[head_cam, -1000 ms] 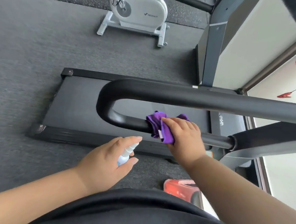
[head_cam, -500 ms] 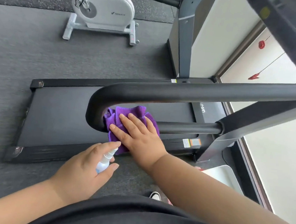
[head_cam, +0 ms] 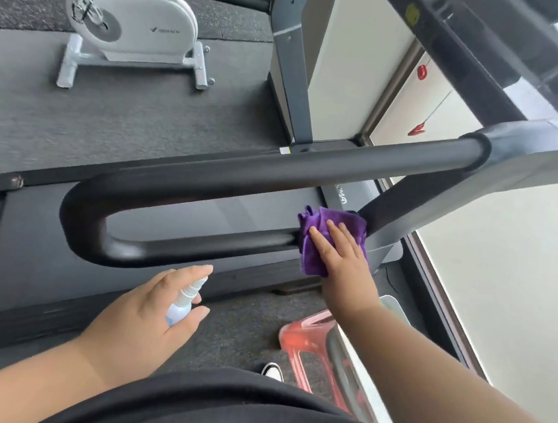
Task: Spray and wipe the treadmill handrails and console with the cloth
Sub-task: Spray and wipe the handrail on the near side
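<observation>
While the looped black handrail (head_cam: pixel 183 187) spans the view, the wiping step is in hand; the right hand (head_cam: pixel 341 256) presses the purple cloth (head_cam: pixel 321 226) with straight fingers against the lower bar's upright end. The left hand (head_cam: pixel 142 321) grips the spray bottle (head_cam: pixel 185 301) just below; the next move likely calls for spraying an unwiped stretch.

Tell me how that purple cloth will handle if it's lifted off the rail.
The purple cloth is bunched and creased over the lower handrail under the right hand, so it is probably soft and floppy. Its edge hangs below the rail, so it would likely droop when lifted. It looks thin, so probably light.
</observation>
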`<action>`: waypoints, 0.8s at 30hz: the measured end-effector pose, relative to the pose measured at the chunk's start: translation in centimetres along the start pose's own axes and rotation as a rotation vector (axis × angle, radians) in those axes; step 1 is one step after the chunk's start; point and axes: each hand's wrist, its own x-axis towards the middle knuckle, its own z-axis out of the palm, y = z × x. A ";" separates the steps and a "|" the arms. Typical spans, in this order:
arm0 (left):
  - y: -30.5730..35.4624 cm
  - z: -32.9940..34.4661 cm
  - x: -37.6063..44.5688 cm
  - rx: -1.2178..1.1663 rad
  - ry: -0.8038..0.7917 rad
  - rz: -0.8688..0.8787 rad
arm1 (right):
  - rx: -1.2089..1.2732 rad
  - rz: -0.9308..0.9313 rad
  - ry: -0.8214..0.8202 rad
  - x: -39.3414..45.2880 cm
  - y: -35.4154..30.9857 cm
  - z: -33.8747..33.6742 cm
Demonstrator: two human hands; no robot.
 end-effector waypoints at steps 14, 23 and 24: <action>5.6 0.4 -0.5 -0.339 0.337 -0.440 | 1.179 -0.094 -0.731 -1.1 -13.2 -5.5; 1.5 -3.7 -10.2 -0.459 0.628 -0.657 | 0.872 -0.432 -0.965 -3.2 -24.8 -2.4; 0.6 -4.4 -11.5 -0.450 0.634 -0.662 | 0.798 -0.418 -0.910 -3.5 -26.5 -1.7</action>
